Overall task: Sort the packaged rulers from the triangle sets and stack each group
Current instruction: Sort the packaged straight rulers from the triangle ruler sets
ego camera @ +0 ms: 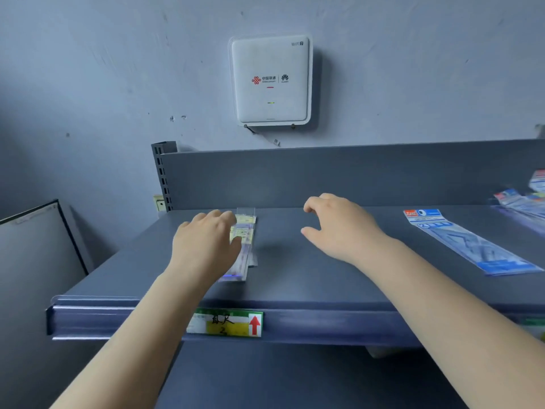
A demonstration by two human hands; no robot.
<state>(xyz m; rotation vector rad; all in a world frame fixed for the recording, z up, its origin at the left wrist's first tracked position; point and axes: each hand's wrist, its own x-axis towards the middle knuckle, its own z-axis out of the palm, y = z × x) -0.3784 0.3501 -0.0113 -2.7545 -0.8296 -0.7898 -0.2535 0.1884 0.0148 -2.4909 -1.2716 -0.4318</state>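
Note:
A small stack of packaged rulers [246,237] with yellow-green labels lies on the grey shelf [295,278], left of centre. My left hand [206,240] rests flat on the stack's left side, fingers together, covering part of it. My right hand [336,225] hovers above the bare shelf to the right of the rulers, fingers curled apart and holding nothing. A blue packaged triangle set [469,243] lies slanted on the shelf's right part. More blue packages [522,202] lie at the far right edge, blurred.
The shelf's back panel [324,178] rises behind my hands. A price label [227,323] with a red arrow sits on the front rail. A white router [269,79] hangs on the wall. A dark-framed board [38,246] leans at the left.

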